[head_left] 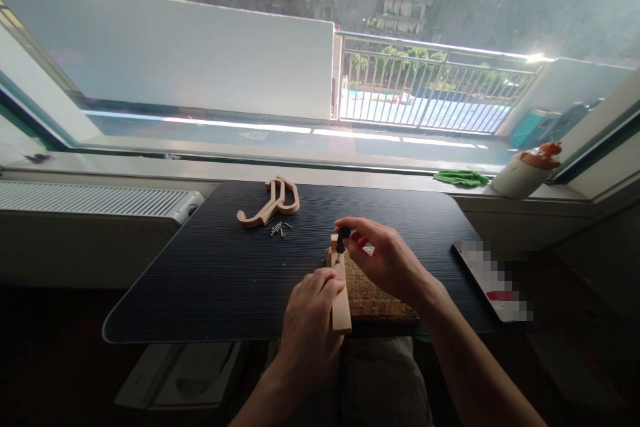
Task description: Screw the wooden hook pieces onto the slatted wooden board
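My right hand (377, 253) pinches the black handle of a short screwdriver (343, 239). Its shaft points down to a hole or screw near the far end of a pale wooden strip (342, 307). Around the middle of that strip, my left hand (313, 310) is closed, with the thumb side on top. The strip lies along the left edge of a brown board with a grid-like pattern (380, 297). Whether a screw sits under the tip is too small to tell.
On the dark table (200, 280), curved wooden pieces (280, 200) lie at the back left beside several loose screws (280, 229). A flat, blurred-out object (493, 283) is at the right edge. The windowsill holds a green cloth (461, 178) and a white container (520, 175).
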`<state>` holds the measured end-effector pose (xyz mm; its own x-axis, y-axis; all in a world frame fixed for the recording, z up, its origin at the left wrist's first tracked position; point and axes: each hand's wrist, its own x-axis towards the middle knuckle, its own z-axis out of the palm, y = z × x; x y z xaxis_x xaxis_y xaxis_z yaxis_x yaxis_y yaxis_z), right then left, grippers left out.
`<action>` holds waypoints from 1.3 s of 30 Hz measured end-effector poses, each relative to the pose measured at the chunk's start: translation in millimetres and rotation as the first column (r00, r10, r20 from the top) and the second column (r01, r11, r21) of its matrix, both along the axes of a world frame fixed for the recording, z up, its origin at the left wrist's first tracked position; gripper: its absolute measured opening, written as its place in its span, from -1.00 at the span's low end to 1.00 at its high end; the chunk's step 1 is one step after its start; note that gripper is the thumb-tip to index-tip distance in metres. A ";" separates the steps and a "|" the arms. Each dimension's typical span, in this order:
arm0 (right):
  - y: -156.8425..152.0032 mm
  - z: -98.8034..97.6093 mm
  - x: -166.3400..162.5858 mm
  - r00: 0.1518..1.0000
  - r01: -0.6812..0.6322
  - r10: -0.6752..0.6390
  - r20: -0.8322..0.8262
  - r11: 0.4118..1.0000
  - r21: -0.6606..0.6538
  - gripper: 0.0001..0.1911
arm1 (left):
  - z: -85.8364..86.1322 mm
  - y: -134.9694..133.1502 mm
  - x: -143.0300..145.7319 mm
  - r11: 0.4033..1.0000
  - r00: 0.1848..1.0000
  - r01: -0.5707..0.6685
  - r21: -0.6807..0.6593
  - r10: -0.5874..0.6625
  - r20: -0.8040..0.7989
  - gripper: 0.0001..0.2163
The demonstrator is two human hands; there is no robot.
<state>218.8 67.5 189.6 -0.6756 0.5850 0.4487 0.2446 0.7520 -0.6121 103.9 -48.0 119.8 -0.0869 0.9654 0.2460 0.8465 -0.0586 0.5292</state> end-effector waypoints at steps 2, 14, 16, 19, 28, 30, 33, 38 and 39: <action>0.1 -0.6 0.1 1.000 -0.012 0.012 -0.009 1.000 -0.002 -0.69 | 0.0 0.0 0.2 1.000 1.000 -0.003 0.001 0.003 -0.006 -0.69; 2.3 -3.1 -2.5 1.000 0.028 -0.027 -0.010 0.999 0.023 -0.71 | -0.8 1.2 -0.4 1.000 1.000 0.000 0.012 0.000 -0.008 -0.69; 2.7 -3.9 -2.7 0.999 0.046 -0.045 -0.011 0.999 0.022 -0.73 | -1.2 1.9 -0.6 1.000 1.000 -0.003 0.018 0.003 -0.009 -0.69; 3.0 -4.5 -2.4 0.998 0.064 -0.064 0.001 0.998 0.024 -0.72 | -2.6 2.3 -0.3 0.999 1.000 -0.013 0.032 0.014 -0.008 -0.69; 1.6 0.2 1.6 1.000 -0.015 0.015 0.015 1.000 0.020 -0.66 | -3.4 1.9 0.4 0.999 1.000 -0.014 0.045 0.015 -0.009 -0.71; 2.0 -0.6 1.5 1.000 -0.007 0.007 0.023 1.000 0.018 -0.65 | -4.9 2.6 0.1 0.998 1.000 -0.019 0.066 0.020 -0.011 -0.72; 3.3 -4.3 0.6 0.999 0.011 -0.012 0.042 1.000 0.012 -0.64 | -9.3 3.6 -1.2 0.995 0.999 -0.034 0.097 0.036 -0.018 -0.76; 5.9 -15.6 -2.0 0.999 0.042 -0.042 0.018 0.999 -0.006 -0.59 | -18.5 2.0 -4.3 0.993 1.000 -0.003 0.122 0.003 0.003 -0.74; 6.6 -18.2 -2.3 0.999 0.039 -0.039 0.008 0.999 -0.012 -0.58 | -20.8 1.3 -4.5 0.992 1.000 0.002 0.130 -0.003 0.010 -0.72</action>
<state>216.4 74.1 171.4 -0.6559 0.6160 0.4362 0.2784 0.7346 -0.6188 99.4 -46.7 99.0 -0.0876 0.9256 0.3682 0.8408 -0.1295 0.5256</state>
